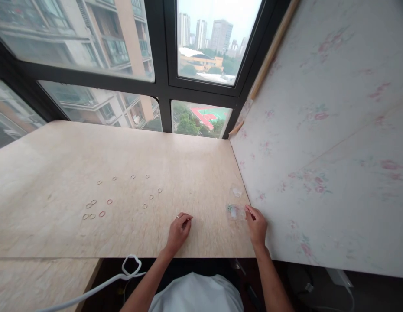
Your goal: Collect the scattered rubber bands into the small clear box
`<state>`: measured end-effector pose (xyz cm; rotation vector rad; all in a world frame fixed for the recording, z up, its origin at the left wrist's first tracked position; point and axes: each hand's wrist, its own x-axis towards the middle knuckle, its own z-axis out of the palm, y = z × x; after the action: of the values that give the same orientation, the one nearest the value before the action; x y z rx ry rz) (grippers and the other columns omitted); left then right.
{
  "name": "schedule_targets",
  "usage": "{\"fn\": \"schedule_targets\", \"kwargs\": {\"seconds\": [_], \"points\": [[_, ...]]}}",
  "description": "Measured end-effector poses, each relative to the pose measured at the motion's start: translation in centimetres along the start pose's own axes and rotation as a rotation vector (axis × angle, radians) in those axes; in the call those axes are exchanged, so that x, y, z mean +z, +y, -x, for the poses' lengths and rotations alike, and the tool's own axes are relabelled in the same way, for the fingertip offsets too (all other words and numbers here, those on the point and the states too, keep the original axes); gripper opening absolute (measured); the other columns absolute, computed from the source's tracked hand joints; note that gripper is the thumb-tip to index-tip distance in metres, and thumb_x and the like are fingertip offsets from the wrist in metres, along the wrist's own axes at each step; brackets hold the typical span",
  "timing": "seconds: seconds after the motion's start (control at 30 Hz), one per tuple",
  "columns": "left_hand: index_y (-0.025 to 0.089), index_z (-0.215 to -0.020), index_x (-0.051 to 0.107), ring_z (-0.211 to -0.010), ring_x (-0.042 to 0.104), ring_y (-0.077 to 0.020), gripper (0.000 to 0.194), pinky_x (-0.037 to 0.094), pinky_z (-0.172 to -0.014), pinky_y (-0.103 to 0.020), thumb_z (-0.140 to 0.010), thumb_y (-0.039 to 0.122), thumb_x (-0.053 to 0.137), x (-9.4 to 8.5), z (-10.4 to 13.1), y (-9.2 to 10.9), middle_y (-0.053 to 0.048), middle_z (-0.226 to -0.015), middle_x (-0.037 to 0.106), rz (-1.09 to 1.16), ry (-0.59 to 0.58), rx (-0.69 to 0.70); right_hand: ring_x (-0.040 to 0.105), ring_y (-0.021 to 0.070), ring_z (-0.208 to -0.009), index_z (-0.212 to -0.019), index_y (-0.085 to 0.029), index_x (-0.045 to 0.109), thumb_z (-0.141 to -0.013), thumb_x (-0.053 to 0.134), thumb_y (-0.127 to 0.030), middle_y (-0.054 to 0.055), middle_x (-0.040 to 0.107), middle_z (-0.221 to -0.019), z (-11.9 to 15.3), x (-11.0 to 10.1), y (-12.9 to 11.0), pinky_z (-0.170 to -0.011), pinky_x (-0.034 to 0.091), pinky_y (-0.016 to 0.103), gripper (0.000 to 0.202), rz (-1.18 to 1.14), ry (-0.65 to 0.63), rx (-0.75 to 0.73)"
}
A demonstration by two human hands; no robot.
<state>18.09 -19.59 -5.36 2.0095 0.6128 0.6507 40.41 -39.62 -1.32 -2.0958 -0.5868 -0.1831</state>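
My right hand pinches the near-wall end of a small clear plastic bag, which lies flat on the counter with a pale label and a bit of green in it. A second clear plastic piece rests just beyond the bag. My left hand, with a ring on one finger, sits on the counter left of the bag. Its fingers are curled together, and anything between them is too small to make out. Several thin pale rings lie spread out to the left, along with two red rings.
The marbled counter runs back to dark-framed windows. A flowered wall rises close beside my right hand. Below the counter's front edge, a white tube with a loop reaches up at the left.
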Motion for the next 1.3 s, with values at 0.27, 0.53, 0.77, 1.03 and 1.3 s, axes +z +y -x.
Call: {"fn": "schedule_targets", "kwargs": {"seconds": [0.27, 0.53, 0.77, 1.03, 1.3], "points": [[0.018, -0.088, 0.061, -0.081, 0.060, -0.0165, 0.018, 0.048, -0.069, -0.028, -0.086, 0.020, 0.044, 0.0, 0.0, 0.2, -0.006, -0.089, 0.062, -0.010, 0.016, 0.001, 0.063, 0.0216, -0.087, -0.099, -0.014, 0.069, -0.088, 0.046, -0.039, 0.012, 0.069, -0.098, 0.5, 0.2, -0.5, -0.078, 0.051, 0.035, 0.035, -0.010, -0.048, -0.074], [0.018, -0.090, 0.063, -0.084, 0.061, -0.0159, 0.018, 0.050, -0.073, -0.028, -0.086, 0.022, 0.046, -1.2, 0.8, 0.3, -0.006, -0.090, 0.063, 0.054, -0.001, -0.037, 0.065, 0.0194, -0.087, -0.096, -0.019, 0.069, -0.089, 0.048, -0.033, 0.009, 0.070, -0.093, 5.6, 3.4, -1.6, -0.078, 0.053, 0.033, 0.026, -0.131, -0.339, -0.273], [0.017, -0.096, 0.063, -0.067, 0.063, -0.0136, 0.024, 0.052, -0.062, -0.026, -0.084, 0.032, 0.049, -6.2, 0.9, -1.7, -0.008, -0.097, 0.065, 0.133, 0.165, -0.248, 0.068, 0.0234, -0.085, -0.094, -0.015, 0.069, -0.084, 0.051, -0.048, 0.012, 0.072, -0.094, 7.4, 4.7, 0.1, -0.074, 0.057, 0.033, 0.039, -0.176, -0.471, -0.058], [0.013, -0.105, 0.061, -0.066, 0.059, -0.0177, 0.032, 0.049, -0.074, -0.035, -0.078, 0.025, 0.050, -15.9, 1.6, -5.1, -0.009, -0.095, 0.064, -0.314, 0.616, -0.575, 0.066, 0.0212, -0.060, -0.081, -0.020, 0.067, -0.076, 0.047, -0.067, 0.008, 0.072, -0.075, 7.1, 4.1, -0.5, -0.051, 0.055, 0.027, 0.052, -0.224, -0.499, 0.138], [0.015, -0.109, 0.063, -0.092, 0.058, -0.0263, 0.031, 0.045, -0.079, -0.036, -0.084, 0.026, 0.048, -21.4, 2.4, -7.1, -0.015, -0.109, 0.057, -0.672, 0.588, -0.758, 0.067, 0.0233, -0.064, -0.080, -0.021, 0.065, -0.075, 0.046, -0.067, 0.008, 0.072, -0.074, 7.1, 4.4, 0.3, -0.054, 0.056, 0.029, 0.050, -0.180, -0.543, 0.119]]}}
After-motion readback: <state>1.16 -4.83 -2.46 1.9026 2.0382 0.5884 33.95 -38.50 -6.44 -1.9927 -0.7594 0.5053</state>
